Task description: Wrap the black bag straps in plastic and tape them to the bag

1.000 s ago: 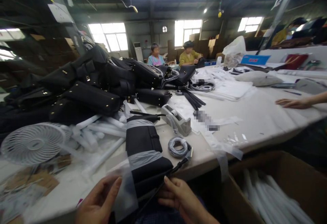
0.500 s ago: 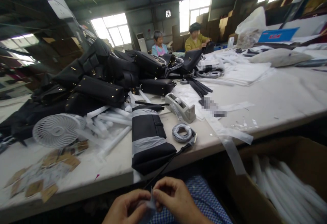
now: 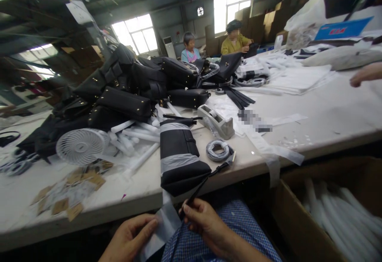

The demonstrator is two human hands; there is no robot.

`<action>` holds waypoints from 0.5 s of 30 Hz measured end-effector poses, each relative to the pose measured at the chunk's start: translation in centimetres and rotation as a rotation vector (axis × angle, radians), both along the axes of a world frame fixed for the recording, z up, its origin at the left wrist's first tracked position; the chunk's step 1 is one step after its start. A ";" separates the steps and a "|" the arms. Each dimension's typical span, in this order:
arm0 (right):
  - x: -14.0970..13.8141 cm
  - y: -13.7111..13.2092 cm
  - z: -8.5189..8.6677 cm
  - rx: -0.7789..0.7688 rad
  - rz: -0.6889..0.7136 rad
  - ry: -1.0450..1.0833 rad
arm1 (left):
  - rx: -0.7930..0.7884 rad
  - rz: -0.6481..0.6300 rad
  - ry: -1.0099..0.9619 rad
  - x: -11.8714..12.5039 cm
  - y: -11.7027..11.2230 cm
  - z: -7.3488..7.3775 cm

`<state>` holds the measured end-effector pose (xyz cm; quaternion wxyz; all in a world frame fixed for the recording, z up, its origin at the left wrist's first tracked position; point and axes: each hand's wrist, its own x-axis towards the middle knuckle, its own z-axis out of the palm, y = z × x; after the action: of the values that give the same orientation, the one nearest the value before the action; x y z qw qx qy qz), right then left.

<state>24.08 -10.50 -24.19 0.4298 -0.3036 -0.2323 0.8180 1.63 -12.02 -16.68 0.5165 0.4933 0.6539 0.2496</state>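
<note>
Under the shop windows, a long pale worktop (image 3: 316, 112) ran across the view, crowded on its left side. A white fan (image 3: 79, 146) lay there beside scattered brown cards (image 3: 85, 178), with a heap of black bags (image 3: 125, 102) behind, seemingly piled up to save room. Below the edge, the left hand (image 3: 131, 234) pinched a clear plastic sheet (image 3: 164, 224) between thumb and fingers, perhaps so that it stayed spread. Just above, on the worktop, lay a black bag (image 3: 179, 144) bound with two grey bands, probably to keep it folded. Beside the sheet, the right hand (image 3: 205, 218) gripped the near end of a thin black strap (image 3: 198, 188), which slanted up towards a grey-wrapped coil (image 3: 217, 150); whether they joined was unclear. Behind the coil, a tape dispenser (image 3: 216, 120) sat seemingly within easy reach. Farther right stood a cardboard box (image 3: 286, 202) of white tubes (image 3: 337, 214), and a co-worker's hand (image 3: 368, 75) hovered above the worktop.
</note>
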 end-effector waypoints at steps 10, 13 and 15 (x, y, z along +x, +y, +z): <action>0.3 -0.1 -0.5 0.087 -0.061 -0.036 | -0.013 -0.180 0.165 -1.0 0.0 0.7; 0.2 -0.3 -0.2 0.073 -0.087 -0.052 | -0.020 -0.139 0.143 -1.1 -0.1 -0.4; 0.2 -0.5 -0.2 0.065 -0.103 -0.071 | -0.014 -0.133 0.122 -0.9 -0.3 -0.8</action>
<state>24.31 -11.05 -24.36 0.4725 -0.3300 -0.2578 0.7755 0.76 -12.30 -17.48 0.4945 0.5464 0.6517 0.1797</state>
